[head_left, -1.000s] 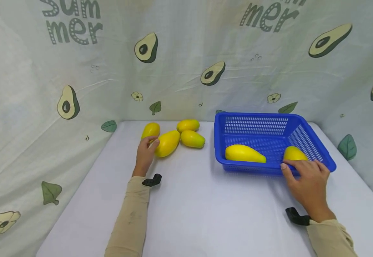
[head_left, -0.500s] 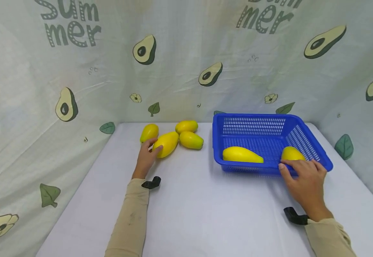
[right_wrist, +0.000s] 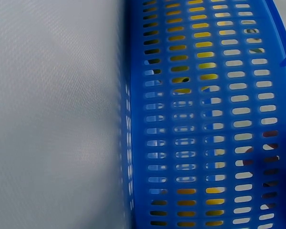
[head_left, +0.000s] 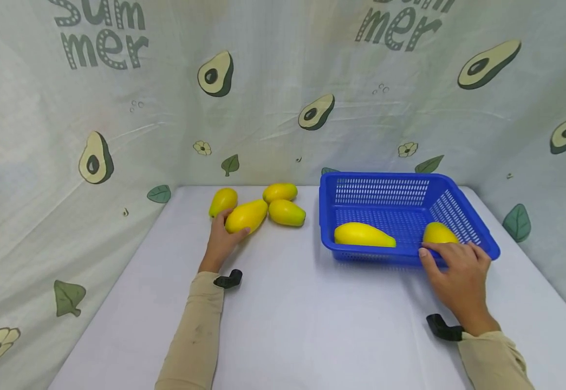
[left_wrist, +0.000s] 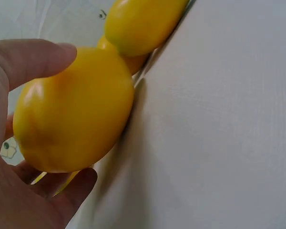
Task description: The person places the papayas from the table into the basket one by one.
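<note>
I had left hand (head_left: 221, 241) clamped on near end of large yellow fruit (head_left: 247, 216); long axis slanted away rightward; right hand (head_left: 460, 281), farther off, gripped rim of blue basket (head_left: 380, 251).

Pale avocado-print cloth (head_left: 268, 70) hangs behind a white-covered table (head_left: 321, 325).

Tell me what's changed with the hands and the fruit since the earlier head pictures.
The left grip has taken hold of the big fruit: its thumb has moved right along the near side, and the fruit's near end seems to have shifted slightly away. Unchanged: the right grip at the basket, the two fruits inside, and the three others on the table.
</note>
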`<state>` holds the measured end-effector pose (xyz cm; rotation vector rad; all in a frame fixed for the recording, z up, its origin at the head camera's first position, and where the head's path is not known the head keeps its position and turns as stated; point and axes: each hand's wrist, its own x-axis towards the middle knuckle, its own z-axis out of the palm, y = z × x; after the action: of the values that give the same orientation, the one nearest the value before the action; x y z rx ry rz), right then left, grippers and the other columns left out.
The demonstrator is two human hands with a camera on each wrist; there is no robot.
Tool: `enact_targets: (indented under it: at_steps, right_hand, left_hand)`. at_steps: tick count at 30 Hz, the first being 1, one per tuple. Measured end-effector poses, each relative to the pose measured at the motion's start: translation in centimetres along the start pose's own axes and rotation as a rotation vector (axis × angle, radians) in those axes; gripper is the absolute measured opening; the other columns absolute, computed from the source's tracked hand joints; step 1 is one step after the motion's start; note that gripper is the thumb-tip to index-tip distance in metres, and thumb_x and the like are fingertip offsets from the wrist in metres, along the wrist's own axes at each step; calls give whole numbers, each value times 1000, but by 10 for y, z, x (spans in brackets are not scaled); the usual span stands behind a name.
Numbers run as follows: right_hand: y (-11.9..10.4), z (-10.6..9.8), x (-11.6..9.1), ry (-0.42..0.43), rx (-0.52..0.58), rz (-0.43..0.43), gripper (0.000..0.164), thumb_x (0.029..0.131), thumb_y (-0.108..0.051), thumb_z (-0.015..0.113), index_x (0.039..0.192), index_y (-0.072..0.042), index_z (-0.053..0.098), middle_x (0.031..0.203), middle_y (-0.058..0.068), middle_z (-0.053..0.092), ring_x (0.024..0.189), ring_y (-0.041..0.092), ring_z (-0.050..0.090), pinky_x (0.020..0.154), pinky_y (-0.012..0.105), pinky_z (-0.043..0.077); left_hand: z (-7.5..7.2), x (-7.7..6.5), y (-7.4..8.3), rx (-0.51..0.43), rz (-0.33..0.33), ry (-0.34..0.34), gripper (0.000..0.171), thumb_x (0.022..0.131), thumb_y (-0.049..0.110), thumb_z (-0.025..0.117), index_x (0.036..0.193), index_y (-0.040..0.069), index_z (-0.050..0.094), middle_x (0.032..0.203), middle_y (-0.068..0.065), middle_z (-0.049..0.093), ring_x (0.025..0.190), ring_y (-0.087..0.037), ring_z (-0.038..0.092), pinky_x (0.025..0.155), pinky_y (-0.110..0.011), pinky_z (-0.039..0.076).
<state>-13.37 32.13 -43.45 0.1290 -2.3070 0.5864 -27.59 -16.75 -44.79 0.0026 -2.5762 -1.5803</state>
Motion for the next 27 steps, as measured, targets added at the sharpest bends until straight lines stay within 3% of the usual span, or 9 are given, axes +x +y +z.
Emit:
enact_targets:
  at_steps: [15,27]
  right_hand:
    - [0,-1,4,4,-12,14,28,95,-24,65,109,-1,71,103,25,68,110,46,53,111,59,18]
    - [1,1,0,7,-1,2,26,94,-24,66,108,-2,72,101,24,69,108,46,54,111,59,18]
  left_hand:
    - [0,3,3,-10,-67,-23,84,88,28,75,153,15,24,156,-17,31,138,-36,36,114,-56,27]
    - [-9,0,1,-46,-114,26,83,89,38,73,154,16,25,156,-18,33,138,-35,37,114,-52,29]
